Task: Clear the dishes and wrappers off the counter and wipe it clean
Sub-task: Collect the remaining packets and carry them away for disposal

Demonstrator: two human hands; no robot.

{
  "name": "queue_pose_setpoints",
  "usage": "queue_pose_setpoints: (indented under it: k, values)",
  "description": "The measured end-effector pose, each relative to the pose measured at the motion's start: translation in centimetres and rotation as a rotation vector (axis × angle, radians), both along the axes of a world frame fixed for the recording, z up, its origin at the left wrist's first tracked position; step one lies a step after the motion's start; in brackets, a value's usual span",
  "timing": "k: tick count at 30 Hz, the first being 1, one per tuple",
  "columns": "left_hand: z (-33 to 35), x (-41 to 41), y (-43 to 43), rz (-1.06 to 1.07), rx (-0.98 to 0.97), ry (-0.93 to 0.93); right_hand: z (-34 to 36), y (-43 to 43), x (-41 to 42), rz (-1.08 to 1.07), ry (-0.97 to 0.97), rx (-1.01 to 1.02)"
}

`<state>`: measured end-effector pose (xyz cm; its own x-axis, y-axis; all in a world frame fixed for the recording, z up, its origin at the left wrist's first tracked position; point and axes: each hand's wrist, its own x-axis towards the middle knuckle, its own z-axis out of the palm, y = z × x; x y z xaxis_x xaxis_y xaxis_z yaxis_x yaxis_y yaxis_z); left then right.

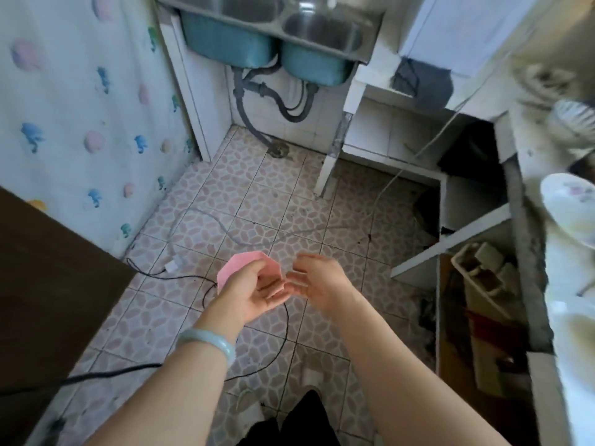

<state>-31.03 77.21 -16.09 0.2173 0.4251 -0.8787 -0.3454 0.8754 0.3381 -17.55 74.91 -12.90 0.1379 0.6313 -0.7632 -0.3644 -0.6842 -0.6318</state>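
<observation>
Kitchen, tiled floor (257,201): counter (531,149) at rt has a flowered plate (570,204) on it, so clearing's unfinished, wiping prob. not begun. Left hand (254,291) grips pink dish (244,263) over floor; right hand (317,278) loose, empty.

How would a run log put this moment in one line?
left hand holds flat pink octagonal piece | right hand open, close beside | above patterned tiled floor | steel double sink ahead
</observation>
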Motion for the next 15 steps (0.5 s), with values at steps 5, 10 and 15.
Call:
queue_pose_setpoints:
  k: [5,10,15]
  values:
    - [4.7,3.6,-4.4,-0.094,0.02,-0.08,4.5,-5.5,2.9,-0.215,-0.002,0.07]
    - [8.0,7.6,-7.4,-0.261,0.064,-0.141,8.1,-10.2,6.5,-0.353,-0.058,0.173]
    - [10.5,11.9,-8.8,-0.377,0.151,-0.174,11.0,-14.4,9.7,-0.384,-0.159,0.233]
